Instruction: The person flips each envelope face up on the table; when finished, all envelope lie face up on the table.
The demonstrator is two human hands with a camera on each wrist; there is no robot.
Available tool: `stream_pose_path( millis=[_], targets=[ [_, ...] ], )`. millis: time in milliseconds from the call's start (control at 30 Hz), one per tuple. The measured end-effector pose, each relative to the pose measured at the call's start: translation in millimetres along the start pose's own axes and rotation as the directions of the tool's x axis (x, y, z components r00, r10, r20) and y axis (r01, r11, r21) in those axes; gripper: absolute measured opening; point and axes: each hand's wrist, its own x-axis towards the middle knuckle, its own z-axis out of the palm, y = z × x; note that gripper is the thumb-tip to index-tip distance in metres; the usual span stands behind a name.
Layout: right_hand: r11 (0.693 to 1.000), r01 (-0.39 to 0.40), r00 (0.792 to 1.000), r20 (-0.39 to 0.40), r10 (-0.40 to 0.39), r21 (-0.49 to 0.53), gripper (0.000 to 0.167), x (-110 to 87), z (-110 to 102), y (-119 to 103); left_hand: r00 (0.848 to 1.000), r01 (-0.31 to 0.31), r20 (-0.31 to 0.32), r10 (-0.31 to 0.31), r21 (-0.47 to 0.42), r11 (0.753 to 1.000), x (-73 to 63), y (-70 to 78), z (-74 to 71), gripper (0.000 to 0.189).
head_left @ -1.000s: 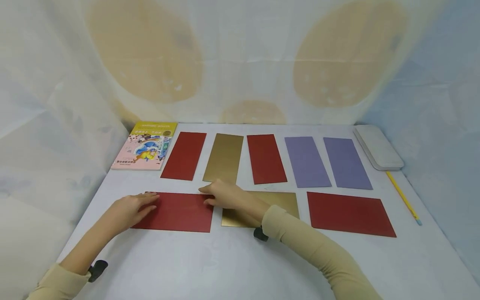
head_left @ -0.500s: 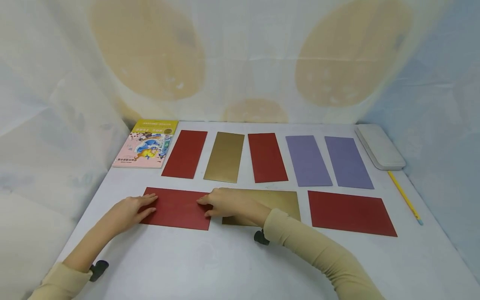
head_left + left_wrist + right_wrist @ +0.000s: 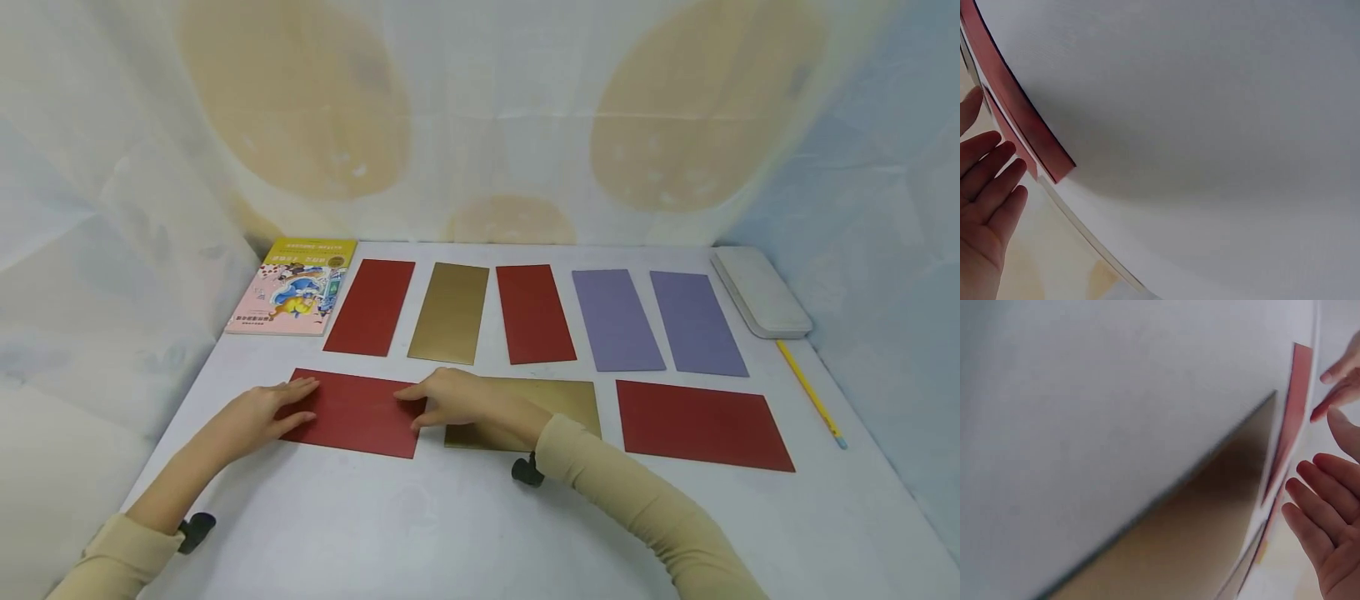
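On the white table (image 3: 375, 533), the front-left red card (image 3: 352, 412) lies with its long axis side to side, left end slightly farther off — between the left hand (image 3: 262, 413) at that end and the right hand (image 3: 454, 397) opposite — both touching it, fingers loosely straight, gripping nothing.

The person's left arm (image 3: 168, 493), in a tan cloth sleeve (image 3: 120, 557) that ends above the bare wrist, slants in from the low left corner, and the left hand (image 3: 261, 417) shows its back, with the thumb (image 3: 295, 423) spread away from almost straight fingers (image 3: 1000, 189). The right arm (image 3: 540, 417), in a long tan cloth sleeve too, reaches up and over to the left, and the right hand (image 3: 457, 398) points toward the left one. Seen from the wrist, its fingers (image 3: 1313, 503) look loose and just a little bent.
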Motion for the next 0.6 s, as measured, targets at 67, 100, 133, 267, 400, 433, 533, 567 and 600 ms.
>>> stream_pose_path(
  millis=[67, 100, 133, 267, 400, 433, 533, 567, 600],
  targets=[
    [1.000, 0.010, 1.000, -0.017, -0.010, 0.016, 0.056, -5.3, -4, 0, 1.000, -0.005, -0.006, 0.005, -0.020, 1.000, 0.8, 4.2, 0.2, 0.060],
    [1.000, 0.015, 1.000, -0.025, -0.014, 0.021, 0.057, -8.1, -6, 0, 1.000, -0.011, -0.008, 0.011, -0.032, 0.999, 1.7, 6.9, 0.5, 0.061],
    [0.999, 0.017, 0.999, -0.035, -0.016, 0.028, 0.057, -11.1, -8, 0, 1.000, -0.018, -0.011, 0.018, -0.042, 0.999, 2.8, 9.9, 0.3, 0.063],
    [0.999, 0.022, 0.998, -0.060, -0.020, 0.041, 0.058, -24.1, -12, 1, 0.998, -0.055, -0.011, 0.054, -0.068, 0.996, 8.1, 23.6, 0.1, 0.067],
    [1.000, 0.012, 0.998, -0.060, -0.011, 0.024, 0.061, -38.7, -13, 3, 0.996, -0.092, -0.011, 0.092, -0.076, 0.993, 12.8, 36.7, 0.7, 0.068],
    [1.000, 0.009, 0.998, -0.058, -0.008, 0.025, 0.061, -42.5, -13, 4, 0.995, -0.100, -0.011, 0.100, -0.079, 0.992, 14.2, 39.6, 1.0, 0.068],
    [0.999, -0.009, 0.999, -0.044, 0.010, 0.034, 0.063, -53.6, -14, 6, 0.992, -0.124, -0.017, 0.122, -0.085, 0.989, 18.9, 48.9, 2.5, 0.068],
    [0.999, -0.013, 0.999, -0.042, 0.015, 0.038, 0.063, -57.7, -15, 6, 0.991, -0.132, -0.020, 0.131, -0.086, 0.988, 20.9, 52.3, 3.4, 0.068],
    [1.000, -0.010, 0.999, -0.043, 0.012, 0.030, 0.062, -62.1, -16, 6, 0.990, -0.139, -0.022, 0.138, -0.084, 0.987, 22.7, 56.0, 4.2, 0.068]
  ],
)
